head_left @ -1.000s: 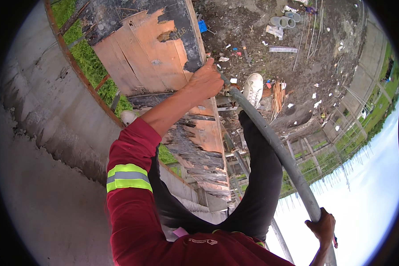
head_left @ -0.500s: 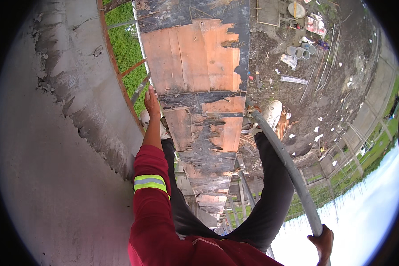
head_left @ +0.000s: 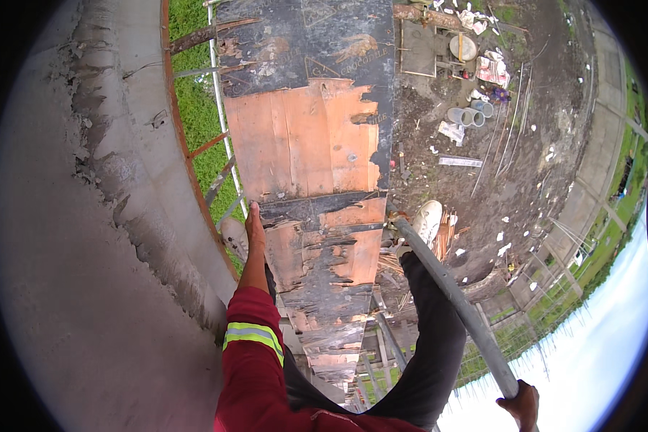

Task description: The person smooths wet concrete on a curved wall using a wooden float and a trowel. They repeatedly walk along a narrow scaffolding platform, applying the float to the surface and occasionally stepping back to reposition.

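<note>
A long plywood plank (head_left: 295, 144), its dark facing peeled off in patches down to orange wood, runs away between my legs. Beside its left edge is my left hand (head_left: 255, 229), seen side-on with its visible fingers stretched forward. Whether it rests on that edge I cannot tell. At the lower right my right hand (head_left: 522, 403) is closed round a grey metal pipe (head_left: 457, 295). This pipe slants from beside the plank's right edge toward me. My white shoes (head_left: 429, 222) are on either side of the plank; the left one is partly hidden.
A rough concrete wall (head_left: 108, 302) fills the left side. Between it and the plank are rusty bars (head_left: 207, 145), a thin white pole (head_left: 219, 101) and green plants. Far below on the right, muddy ground (head_left: 511, 187) holds grey pipe pieces (head_left: 475, 115), a round basin (head_left: 462, 47) and scattered debris.
The plank and the ground have shifted down and slightly left in view. My left hand sits lower in the picture. My right hand keeps its hold on the pipe.
</note>
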A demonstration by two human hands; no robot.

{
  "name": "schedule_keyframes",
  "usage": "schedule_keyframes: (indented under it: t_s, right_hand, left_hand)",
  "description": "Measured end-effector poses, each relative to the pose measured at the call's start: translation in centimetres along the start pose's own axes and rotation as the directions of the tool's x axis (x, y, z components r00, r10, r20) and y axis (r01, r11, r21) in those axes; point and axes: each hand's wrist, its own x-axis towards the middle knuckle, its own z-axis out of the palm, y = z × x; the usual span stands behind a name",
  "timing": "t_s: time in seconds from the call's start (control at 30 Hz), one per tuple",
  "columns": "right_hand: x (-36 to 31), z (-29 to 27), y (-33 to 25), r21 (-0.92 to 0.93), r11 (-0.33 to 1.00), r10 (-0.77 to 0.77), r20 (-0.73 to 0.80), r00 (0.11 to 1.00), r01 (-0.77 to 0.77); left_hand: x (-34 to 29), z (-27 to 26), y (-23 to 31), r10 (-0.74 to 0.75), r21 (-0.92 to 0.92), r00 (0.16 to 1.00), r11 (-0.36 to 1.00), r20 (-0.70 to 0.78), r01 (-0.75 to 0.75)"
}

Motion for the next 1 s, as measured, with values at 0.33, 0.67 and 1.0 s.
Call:
schedule_keyframes:
  t_s: [0.33, 0.67, 1.0]
  right_hand:
    - [-0.1, 3.1, -8.7, -0.091, 0.996, 0.001, 0.085, 0.996, 0.006]
    - [-3.0, 2.5, -7.7, 0.006, 0.999, 0.051, 0.076, 0.996, -0.051]
    - [-3.0, 3.3, -6.4, 0.024, 0.998, 0.049, 0.102, 0.994, -0.052]
  left_hand:
    - [-1.8, 0.9, 3.7, 0.040, 0.141, 0.995, 0.990, -0.087, -0.028]
    - [-0.3, 0.2, 2.7, -0.050, 0.131, 0.992, 0.991, 0.120, 0.034]
    - [0.1, 0.6, 3.0, -0.194, 0.188, 0.968, 0.969, 0.159, 0.163]
